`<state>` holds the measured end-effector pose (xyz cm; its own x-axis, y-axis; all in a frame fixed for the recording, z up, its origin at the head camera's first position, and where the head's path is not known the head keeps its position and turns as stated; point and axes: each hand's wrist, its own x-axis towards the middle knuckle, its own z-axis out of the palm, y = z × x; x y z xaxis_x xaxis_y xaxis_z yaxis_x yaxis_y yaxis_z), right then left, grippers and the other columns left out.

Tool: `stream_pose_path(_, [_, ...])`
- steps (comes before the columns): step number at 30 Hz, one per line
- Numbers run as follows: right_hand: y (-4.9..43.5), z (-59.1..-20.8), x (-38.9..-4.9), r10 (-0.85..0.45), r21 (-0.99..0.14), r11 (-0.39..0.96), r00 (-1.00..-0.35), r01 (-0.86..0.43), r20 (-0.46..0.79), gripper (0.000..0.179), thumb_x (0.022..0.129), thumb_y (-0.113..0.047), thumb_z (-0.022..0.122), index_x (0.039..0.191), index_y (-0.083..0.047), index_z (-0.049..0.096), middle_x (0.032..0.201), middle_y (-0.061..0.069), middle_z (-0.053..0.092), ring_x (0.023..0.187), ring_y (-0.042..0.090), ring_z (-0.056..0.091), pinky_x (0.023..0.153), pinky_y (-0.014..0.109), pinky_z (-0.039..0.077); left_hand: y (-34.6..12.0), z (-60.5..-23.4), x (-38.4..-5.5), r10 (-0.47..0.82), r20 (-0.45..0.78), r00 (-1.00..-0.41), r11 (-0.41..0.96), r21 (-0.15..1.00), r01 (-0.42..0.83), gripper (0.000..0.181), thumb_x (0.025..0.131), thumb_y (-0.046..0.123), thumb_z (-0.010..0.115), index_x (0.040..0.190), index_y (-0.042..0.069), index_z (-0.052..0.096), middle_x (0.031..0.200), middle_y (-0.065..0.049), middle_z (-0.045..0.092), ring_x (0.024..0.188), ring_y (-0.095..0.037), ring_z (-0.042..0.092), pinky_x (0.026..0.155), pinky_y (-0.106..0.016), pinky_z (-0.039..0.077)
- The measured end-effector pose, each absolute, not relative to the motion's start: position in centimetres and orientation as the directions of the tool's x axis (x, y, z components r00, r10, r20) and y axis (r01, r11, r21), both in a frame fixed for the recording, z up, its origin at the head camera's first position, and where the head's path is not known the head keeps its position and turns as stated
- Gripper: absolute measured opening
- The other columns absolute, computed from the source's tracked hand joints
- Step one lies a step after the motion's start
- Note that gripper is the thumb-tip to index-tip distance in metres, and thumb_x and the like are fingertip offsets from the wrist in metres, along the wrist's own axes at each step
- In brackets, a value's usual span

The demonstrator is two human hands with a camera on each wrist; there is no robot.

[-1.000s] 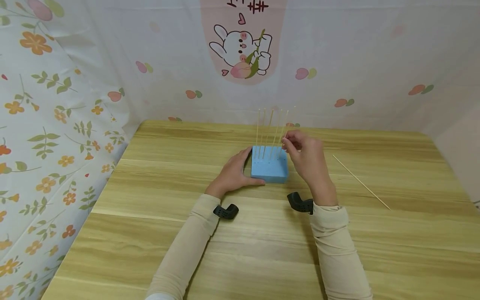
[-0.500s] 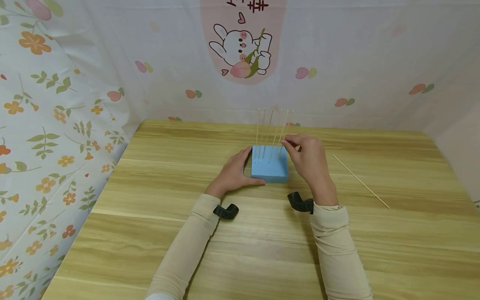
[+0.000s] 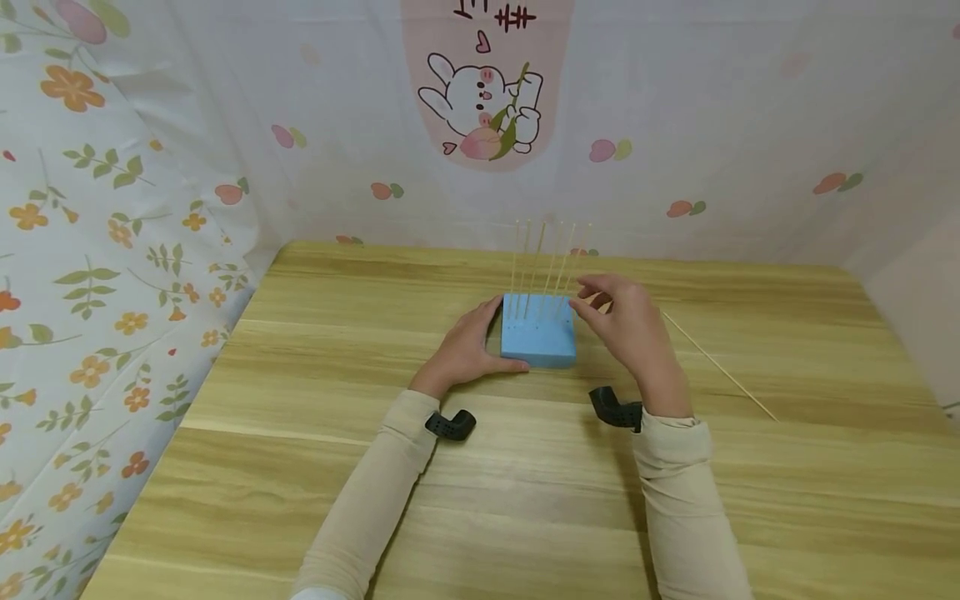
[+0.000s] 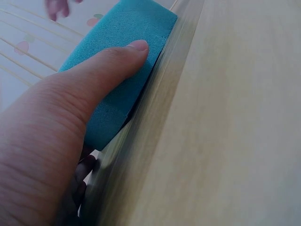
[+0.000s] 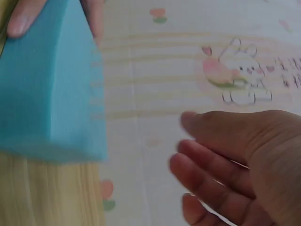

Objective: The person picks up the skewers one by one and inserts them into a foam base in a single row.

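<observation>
A light blue foam block (image 3: 538, 343) lies on the table, with several thin wooden skewers (image 3: 535, 268) standing up from its far part. A few small holes dot its top. My left hand (image 3: 467, 346) grips the block from the left; in the left wrist view its thumb (image 4: 113, 63) presses on the block's near side. Just right of the block is my right hand (image 3: 626, 321), its thumb and fingers apart and nothing between them. The right wrist view shows those fingers (image 5: 207, 174) loosely bent, away from the blurred skewers.
One loose skewer (image 3: 720, 366) lies slantwise on the wooden table (image 3: 510, 517), right of my right hand. A white cloth printed with a rabbit (image 3: 480, 100) hangs behind the table. Flowered cloth (image 3: 112, 333) hangs along the left side.
My right hand has let go of the rightmost skewer and drawn back right and slightly toward me. That skewer now stands in the block. My left hand stays on the block.
</observation>
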<state>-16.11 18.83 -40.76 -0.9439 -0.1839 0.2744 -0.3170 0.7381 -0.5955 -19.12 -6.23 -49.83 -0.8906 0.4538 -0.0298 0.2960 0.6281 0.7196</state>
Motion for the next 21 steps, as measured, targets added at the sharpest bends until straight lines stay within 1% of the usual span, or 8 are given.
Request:
stream_pose_path(6, [23.2, -41.6, -14.7, -0.197, -0.541, 0.802, -0.967, -0.254, 0.162, 0.026, 0.102, -0.012, 0.066, 0.121, 0.005, 0.073, 0.110, 0.023, 0.073, 0.097, 0.039, 0.068, 0.079, 0.055, 0.054, -6.2, -50.0, -19.1, 0.458, -0.022, -0.889, 0.617, 0.727, 0.300, 0.125, 0.077, 0.057, 0.087, 0.167, 0.011, 0.014, 0.170, -0.012, 0.022, 0.156, -0.035, 0.021, 0.124, -0.054, 0.021])
stream_pose_path(9, [26.4, -42.2, -13.5, -0.150, -0.516, 0.837, -0.983, -0.182, 0.103, 0.027, 0.102, -0.014, 0.066, 0.118, 0.006, 0.073, 0.110, 0.025, 0.072, 0.096, 0.042, 0.068, 0.078, 0.056, 0.054, -6.2, -50.1, -19.2, 0.458, -0.018, -0.889, 0.620, 0.723, 0.305, 0.125, 0.077, 0.057, 0.087, 0.167, 0.010, 0.015, 0.170, -0.012, 0.023, 0.156, -0.034, 0.022, 0.124, -0.053, 0.022])
stream_pose_path(12, [29.9, -42.7, -12.4, -0.068, -0.487, 0.869, -0.996, -0.088, 0.059, 0.028, 0.101, -0.016, 0.068, 0.116, 0.007, 0.072, 0.109, 0.028, 0.072, 0.095, 0.045, 0.068, 0.074, 0.057, 0.055, -6.3, -50.0, -19.1, 0.457, -0.019, -0.889, 0.619, 0.724, 0.303, 0.125, 0.077, 0.057, 0.088, 0.167, 0.009, 0.015, 0.170, -0.012, 0.023, 0.155, -0.035, 0.022, 0.124, -0.054, 0.022])
stream_pose_path(15, [32.8, -43.0, -11.6, -0.010, -0.466, 0.885, -1.000, -0.011, 0.006, 0.029, 0.100, -0.018, 0.069, 0.113, 0.008, 0.072, 0.110, 0.029, 0.071, 0.093, 0.047, 0.068, 0.068, 0.050, 0.055, -6.5, -49.9, -19.2, 0.453, -0.013, -0.892, 0.621, 0.722, 0.305, 0.125, 0.076, 0.057, 0.088, 0.167, 0.008, 0.016, 0.170, -0.012, 0.024, 0.155, -0.035, 0.024, 0.123, -0.054, 0.023])
stream_pose_path(18, [34.7, -43.0, -11.2, 0.012, -0.468, 0.883, -0.998, 0.041, -0.065, 0.032, 0.101, -0.021, 0.068, 0.112, 0.009, 0.071, 0.113, 0.031, 0.069, 0.093, 0.047, 0.067, 0.066, 0.045, 0.054, -6.6, -49.8, -19.2, 0.453, -0.005, -0.892, 0.620, 0.720, 0.311, 0.125, 0.076, 0.056, 0.089, 0.166, 0.007, 0.017, 0.169, -0.013, 0.025, 0.155, -0.036, 0.024, 0.123, -0.054, 0.024])
stream_pose_path(21, [35.6, -43.1, -11.0, 0.032, -0.466, 0.880, -0.991, 0.088, -0.127, 0.037, 0.101, -0.024, 0.067, 0.113, 0.011, 0.069, 0.113, 0.033, 0.067, 0.093, 0.045, 0.065, 0.068, 0.045, 0.052, -6.5, -49.8, -19.2, 0.454, -0.011, -0.891, 0.621, 0.721, 0.308, 0.126, 0.076, 0.057, 0.088, 0.167, 0.008, 0.016, 0.170, -0.013, 0.024, 0.155, -0.035, 0.023, 0.124, -0.053, 0.023])
